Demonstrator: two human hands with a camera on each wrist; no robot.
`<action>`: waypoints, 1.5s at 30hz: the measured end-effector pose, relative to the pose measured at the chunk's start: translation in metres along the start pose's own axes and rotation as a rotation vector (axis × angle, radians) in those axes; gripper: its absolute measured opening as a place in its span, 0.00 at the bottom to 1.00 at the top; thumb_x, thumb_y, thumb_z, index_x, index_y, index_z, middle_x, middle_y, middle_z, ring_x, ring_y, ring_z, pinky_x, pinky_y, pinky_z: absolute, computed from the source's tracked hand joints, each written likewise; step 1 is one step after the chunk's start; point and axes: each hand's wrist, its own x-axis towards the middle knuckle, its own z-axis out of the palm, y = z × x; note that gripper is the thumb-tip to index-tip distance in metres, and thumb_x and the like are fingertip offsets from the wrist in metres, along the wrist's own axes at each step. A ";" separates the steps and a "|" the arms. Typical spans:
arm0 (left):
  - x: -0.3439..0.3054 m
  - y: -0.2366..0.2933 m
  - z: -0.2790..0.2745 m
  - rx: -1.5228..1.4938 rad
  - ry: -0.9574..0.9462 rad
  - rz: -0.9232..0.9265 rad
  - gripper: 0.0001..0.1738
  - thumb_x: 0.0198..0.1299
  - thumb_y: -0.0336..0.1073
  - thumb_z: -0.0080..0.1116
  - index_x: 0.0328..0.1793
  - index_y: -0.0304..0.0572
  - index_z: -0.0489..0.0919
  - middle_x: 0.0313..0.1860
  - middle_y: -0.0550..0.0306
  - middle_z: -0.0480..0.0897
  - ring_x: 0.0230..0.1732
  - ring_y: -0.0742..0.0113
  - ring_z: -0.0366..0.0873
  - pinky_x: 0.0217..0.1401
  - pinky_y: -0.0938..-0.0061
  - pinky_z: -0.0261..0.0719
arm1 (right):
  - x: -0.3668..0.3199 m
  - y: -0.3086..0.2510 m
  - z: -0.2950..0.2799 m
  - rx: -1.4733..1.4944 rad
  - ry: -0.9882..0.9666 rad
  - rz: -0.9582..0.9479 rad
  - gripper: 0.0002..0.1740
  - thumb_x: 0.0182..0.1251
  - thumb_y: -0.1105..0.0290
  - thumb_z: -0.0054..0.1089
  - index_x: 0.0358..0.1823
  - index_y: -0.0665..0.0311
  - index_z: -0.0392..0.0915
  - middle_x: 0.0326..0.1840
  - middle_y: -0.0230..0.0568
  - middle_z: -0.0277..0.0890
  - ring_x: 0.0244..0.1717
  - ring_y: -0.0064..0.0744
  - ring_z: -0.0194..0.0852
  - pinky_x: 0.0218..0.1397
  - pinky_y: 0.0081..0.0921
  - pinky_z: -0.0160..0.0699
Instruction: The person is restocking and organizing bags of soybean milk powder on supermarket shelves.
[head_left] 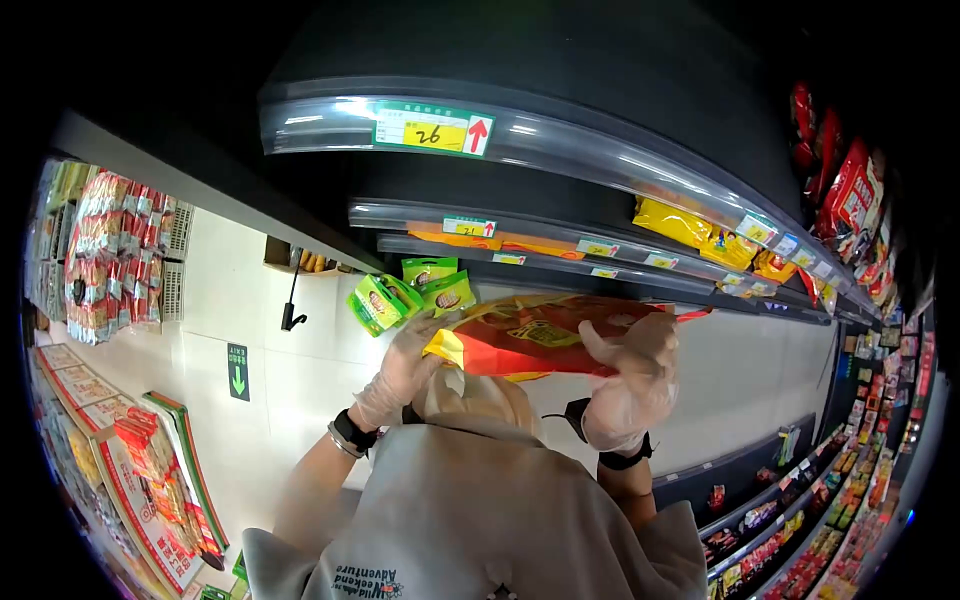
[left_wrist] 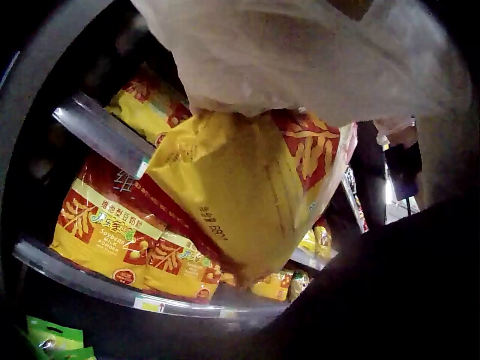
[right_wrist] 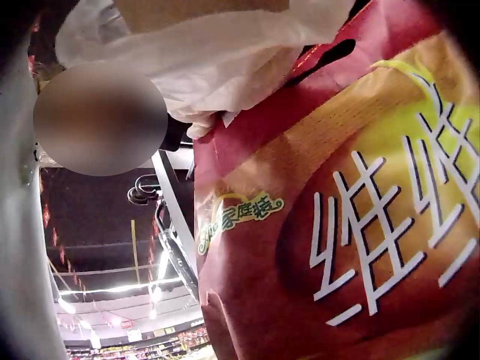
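A large red and yellow bag of soybean milk powder (head_left: 545, 335) lies crosswise in front of the chest, held between both hands. My left hand (head_left: 403, 362), in a clear plastic glove, grips its yellow end. In the left wrist view that yellow end (left_wrist: 232, 187) hangs below the glove. The gloved right hand (head_left: 638, 378) holds the red end, thumb over the bag's face. In the right wrist view, the glove (right_wrist: 225, 67) is at the red top edge, close to the dark handle slot, above large white lettering. The fingers behind the bag are hidden.
Dark shelves with price strips (head_left: 435, 128) rise directly ahead. Similar soybean milk powder bags (left_wrist: 112, 232) stand on a lower shelf. Green packets (head_left: 385, 303) are beside the left hand. Snack shelves (head_left: 800, 530) line the right; a display of red packs (head_left: 165, 480) stands at the left.
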 end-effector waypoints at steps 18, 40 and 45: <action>-0.046 -0.026 -0.013 -0.186 0.287 -0.357 0.18 0.64 0.41 0.54 0.33 0.28 0.76 0.18 0.49 0.73 0.20 0.63 0.68 0.25 0.69 0.66 | -0.094 0.088 0.069 0.519 0.263 0.988 0.14 0.63 0.74 0.55 0.49 0.67 0.67 0.48 0.37 0.66 0.47 0.30 0.64 0.56 0.29 0.64; 0.015 -0.037 -0.029 -0.913 0.285 -0.740 0.22 0.66 0.43 0.50 0.55 0.29 0.70 0.43 0.52 0.81 0.37 0.70 0.81 0.41 0.77 0.81 | -0.146 0.100 0.121 1.245 -0.540 1.199 0.43 0.50 0.62 0.72 0.65 0.60 0.57 0.63 0.33 0.61 0.64 0.32 0.58 0.66 0.33 0.60; 0.023 -0.046 -0.024 -0.510 0.402 -0.470 0.24 0.64 0.49 0.52 0.36 0.27 0.75 0.24 0.41 0.78 0.25 0.58 0.76 0.31 0.68 0.73 | -0.114 0.084 0.118 1.113 -0.454 1.307 0.33 0.59 0.60 0.62 0.64 0.63 0.61 0.60 0.38 0.66 0.62 0.38 0.62 0.65 0.36 0.63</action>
